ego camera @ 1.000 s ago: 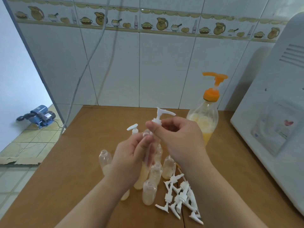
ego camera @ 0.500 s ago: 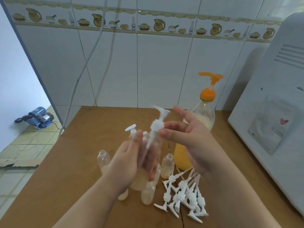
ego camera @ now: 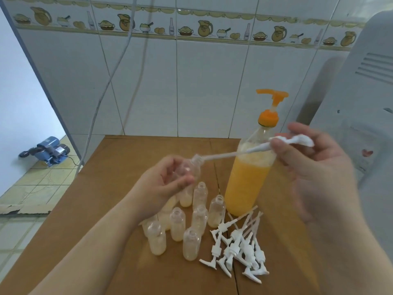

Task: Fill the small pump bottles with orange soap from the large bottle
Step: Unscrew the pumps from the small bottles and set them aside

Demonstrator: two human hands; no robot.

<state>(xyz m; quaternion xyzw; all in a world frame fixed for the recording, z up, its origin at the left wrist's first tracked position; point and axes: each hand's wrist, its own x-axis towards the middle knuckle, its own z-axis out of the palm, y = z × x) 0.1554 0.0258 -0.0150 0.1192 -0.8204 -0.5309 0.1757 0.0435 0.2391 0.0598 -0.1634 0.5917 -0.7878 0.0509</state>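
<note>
My left hand [ego camera: 163,184] grips a small clear bottle [ego camera: 192,167], tilted with its open neck toward the right. My right hand [ego camera: 314,162] pinches a white pump head [ego camera: 291,141]; its thin tube [ego camera: 223,155] reaches left to the bottle's mouth. Behind the tube stands the large bottle [ego camera: 248,179] of orange soap with an orange pump top [ego camera: 271,107]. Several small open bottles [ego camera: 191,226] with a little pale liquid stand on the brown table [ego camera: 102,209] below my left hand. A heap of white pump heads [ego camera: 238,248] lies to their right.
A white appliance [ego camera: 365,128] fills the right side, close to my right hand. The tiled wall [ego camera: 191,81] rises behind the table, with two cables [ego camera: 110,81] hanging at its left. A blue pump [ego camera: 49,151] sits on the floor at far left.
My right hand has pulled the pump head out of the small bottle and swung it to the right. My left hand tilted the bottle. The camera view shifted left.
</note>
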